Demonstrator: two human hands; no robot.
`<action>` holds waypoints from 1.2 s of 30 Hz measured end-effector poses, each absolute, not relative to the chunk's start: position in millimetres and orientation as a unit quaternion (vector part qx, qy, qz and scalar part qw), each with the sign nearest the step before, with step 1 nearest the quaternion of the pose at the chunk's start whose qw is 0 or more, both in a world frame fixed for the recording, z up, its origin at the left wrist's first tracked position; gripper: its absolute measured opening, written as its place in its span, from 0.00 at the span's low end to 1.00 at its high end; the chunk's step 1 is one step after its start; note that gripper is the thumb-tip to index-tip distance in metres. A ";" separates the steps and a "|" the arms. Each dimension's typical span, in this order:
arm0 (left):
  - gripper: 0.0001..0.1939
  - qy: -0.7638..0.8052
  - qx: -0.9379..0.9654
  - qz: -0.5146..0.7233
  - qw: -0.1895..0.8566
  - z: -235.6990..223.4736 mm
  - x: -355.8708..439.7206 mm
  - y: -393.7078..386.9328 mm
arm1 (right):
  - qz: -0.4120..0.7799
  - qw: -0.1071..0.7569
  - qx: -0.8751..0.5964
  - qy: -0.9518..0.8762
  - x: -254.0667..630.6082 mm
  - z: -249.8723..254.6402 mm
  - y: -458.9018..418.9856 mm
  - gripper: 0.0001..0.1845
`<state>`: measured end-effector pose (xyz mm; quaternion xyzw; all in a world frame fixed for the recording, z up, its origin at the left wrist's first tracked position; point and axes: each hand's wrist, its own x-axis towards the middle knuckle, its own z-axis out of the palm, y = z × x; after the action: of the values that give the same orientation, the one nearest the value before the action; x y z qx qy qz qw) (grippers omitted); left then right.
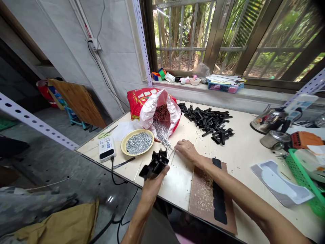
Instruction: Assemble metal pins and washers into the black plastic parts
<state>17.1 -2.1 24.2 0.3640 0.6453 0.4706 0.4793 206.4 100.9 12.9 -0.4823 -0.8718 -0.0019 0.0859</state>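
My left hand (155, 181) is closed around several black plastic pieces (155, 164), bunched together above the table's front edge. My right hand (187, 150) reaches over the table, fingertips pinched together at a thin metal rod (172, 154). Just beyond those fingertips, silver rods (161, 131) spill from the mouth of a red and white woven bag (173, 115). Reddish-brown rods (161, 114) lie deeper inside it. Left of the bag's mouth stands a yellow plate (123, 149) holding small silver metal parts (139, 143).
A pile of black plastic pieces (207, 120) lies at the back. Under my right forearm is a brown board (200, 203) with a black strip (219, 206). A white device (106, 148) with a cable sits left. A kettle (269, 119) and green basket (303, 179) stand right.
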 end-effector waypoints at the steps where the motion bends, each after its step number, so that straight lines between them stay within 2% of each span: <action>1: 0.21 0.648 0.365 0.467 0.479 24.0 16.2 -1.6 | -0.006 0.064 -0.469 -0.881 203.4 4.8 105.6 0.11; 6: 0.21 0.616 0.363 0.472 0.516 23.4 19.2 2.5 | -0.033 0.014 -0.406 -0.913 188.0 -8.6 118.5 0.12; 10: 0.24 0.588 0.360 0.493 0.531 21.7 19.0 4.4 | -0.062 -0.002 -0.368 -0.928 197.2 -1.7 123.5 0.11; 13: 0.22 0.608 0.357 0.478 0.524 18.9 18.4 5.1 | -0.081 0.002 -0.391 -0.917 219.5 13.3 120.5 0.13; 16: 0.19 0.613 0.385 0.466 0.510 16.1 21.6 7.1 | -0.073 0.115 -0.423 -0.896 244.2 43.2 108.0 0.13; 18: 0.17 0.602 0.416 0.471 0.493 14.5 25.6 9.8 | -0.048 0.231 -0.399 -0.886 255.4 68.5 96.3 0.13; 20: 0.16 0.584 0.453 0.479 0.473 13.8 29.6 13.1 | -0.046 0.295 -0.356 -0.886 260.0 92.3 85.1 0.13; 22: 0.14 0.559 0.507 0.478 0.450 14.9 32.5 15.9 | -0.083 0.292 -0.328 -0.895 259.3 110.8 76.4 0.13; 28: 0.11 0.527 0.624 0.441 0.372 26.2 36.1 17.4 | -0.190 0.202 -0.261 -0.925 244.0 143.2 60.9 0.14; 32: 0.13 0.540 0.586 0.458 0.395 29.3 34.9 15.2 | -0.119 0.238 -0.238 -0.934 235.3 145.6 66.1 0.13; 34: 0.17 0.557 0.510 0.475 0.452 30.8 31.9 11.1 | -0.055 0.269 -0.281 -0.920 233.5 128.2 79.0 0.15; 36: 0.20 0.580 0.444 0.475 0.491 33.7 27.5 5.1 | -0.002 0.251 -0.343 -0.905 231.8 96.1 94.8 0.12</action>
<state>27.5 5.1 33.7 0.4436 0.5801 0.4748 0.4912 231.8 94.8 96.1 -0.3434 -0.9049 -0.0015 0.2513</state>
